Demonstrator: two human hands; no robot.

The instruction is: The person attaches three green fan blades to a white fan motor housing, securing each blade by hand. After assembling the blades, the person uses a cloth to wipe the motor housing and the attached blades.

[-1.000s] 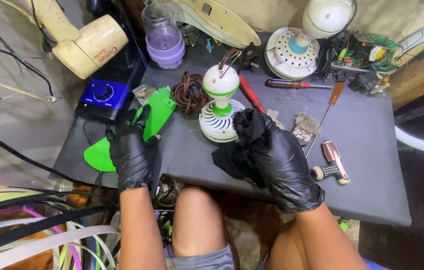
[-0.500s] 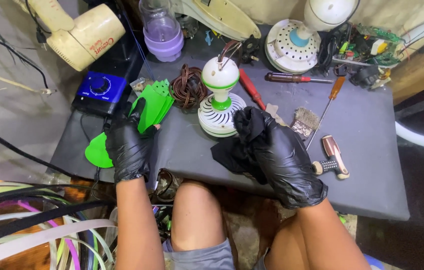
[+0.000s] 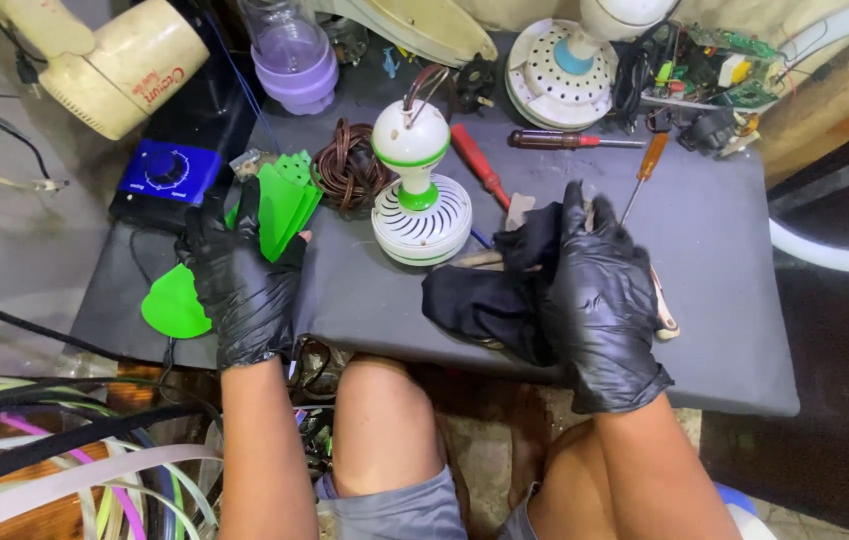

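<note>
Right then, the left hand (image 3: 238, 285), gloved in black, was clamped around a green fan blade piece (image 3: 280, 208), fingers wrapped low on it so the blades fanned up and away from the palm, towards the far side of the grey work mat (image 3: 735, 300). The right hand (image 3: 600, 290), also gloved, was closed on a black cloth (image 3: 475, 305), which bunched out to its left along the mat's near edge. Between the two hands stood one white-and-green fan base (image 3: 422, 190), upright, nearer the cloth hand than the blade hand by a shade, and apart from both. So the blade piece lay left of the base, its long axis tilted up and rightward; the cloth lay just below and right of it. Counting up: two red-handled screwdrivers (image 3: 478, 163), one orange-handled screwdriver (image 3: 648, 165), one brown wire coil (image 3: 347, 172) just beside the blade piece, one blue dial box (image 3: 167, 172) behind the left hand.
</note>
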